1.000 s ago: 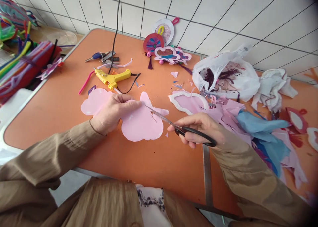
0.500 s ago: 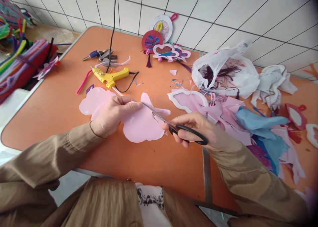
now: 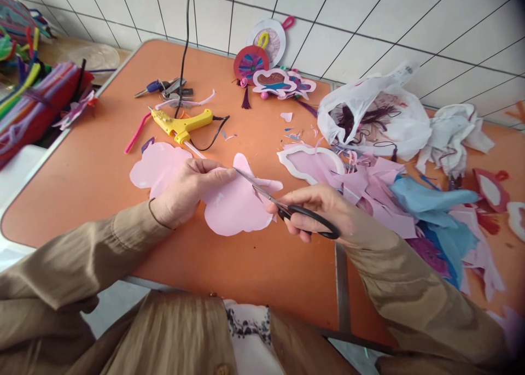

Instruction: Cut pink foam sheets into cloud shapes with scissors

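Observation:
Pinched between thumb and fingers of my left hand (image 3: 191, 186) is a pink paper cutout (image 3: 235, 208) with a wavy, cloud-like edge. My right hand (image 3: 320, 211) has its fingers through the black handles of a pair of scissors (image 3: 273, 197). The blades lie across the upper part of the paper, their tips close to my left thumb. A strip of paper sticks out to the right along the blades. Another pink cutout (image 3: 158, 167) shows to the left, partly behind my left hand.
Beyond my left hand lie a yellow glue gun (image 3: 182, 123) and keys (image 3: 166, 89). Finished paper ornaments (image 3: 256, 63) rest by the tiled wall. To the right are a white plastic bag (image 3: 377, 112), pink scraps (image 3: 377, 194) and blue scraps (image 3: 437, 197). Pipe cleaners (image 3: 45, 104) fill the far left.
Hands, scissors and paper keep almost the same places. The whole view has shifted very slightly.

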`<state>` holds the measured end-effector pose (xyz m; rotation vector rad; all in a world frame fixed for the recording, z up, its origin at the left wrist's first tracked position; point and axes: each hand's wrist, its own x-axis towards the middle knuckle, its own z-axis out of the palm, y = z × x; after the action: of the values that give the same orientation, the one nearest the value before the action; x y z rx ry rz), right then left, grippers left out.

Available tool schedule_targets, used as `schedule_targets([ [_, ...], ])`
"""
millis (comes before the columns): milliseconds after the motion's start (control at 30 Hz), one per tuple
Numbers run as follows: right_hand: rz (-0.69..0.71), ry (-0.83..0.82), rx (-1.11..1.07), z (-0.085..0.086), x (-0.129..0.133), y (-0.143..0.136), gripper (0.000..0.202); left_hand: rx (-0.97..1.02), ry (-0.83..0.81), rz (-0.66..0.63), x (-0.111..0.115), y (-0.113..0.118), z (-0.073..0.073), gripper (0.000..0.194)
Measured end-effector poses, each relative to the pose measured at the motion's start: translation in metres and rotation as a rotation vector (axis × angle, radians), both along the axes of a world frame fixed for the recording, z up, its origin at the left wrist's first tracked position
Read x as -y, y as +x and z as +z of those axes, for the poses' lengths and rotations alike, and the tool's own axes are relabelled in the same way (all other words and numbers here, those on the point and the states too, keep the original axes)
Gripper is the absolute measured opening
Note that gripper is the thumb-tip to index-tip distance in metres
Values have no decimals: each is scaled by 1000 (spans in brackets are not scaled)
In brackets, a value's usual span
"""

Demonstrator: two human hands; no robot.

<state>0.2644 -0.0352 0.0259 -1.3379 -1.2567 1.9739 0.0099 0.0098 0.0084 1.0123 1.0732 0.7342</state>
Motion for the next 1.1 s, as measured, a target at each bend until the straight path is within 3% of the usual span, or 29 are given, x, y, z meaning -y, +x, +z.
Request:
schedule_targets([
  [1100,31,18,64,-2,0,1,35,20,7,25,0,0,0,37],
])
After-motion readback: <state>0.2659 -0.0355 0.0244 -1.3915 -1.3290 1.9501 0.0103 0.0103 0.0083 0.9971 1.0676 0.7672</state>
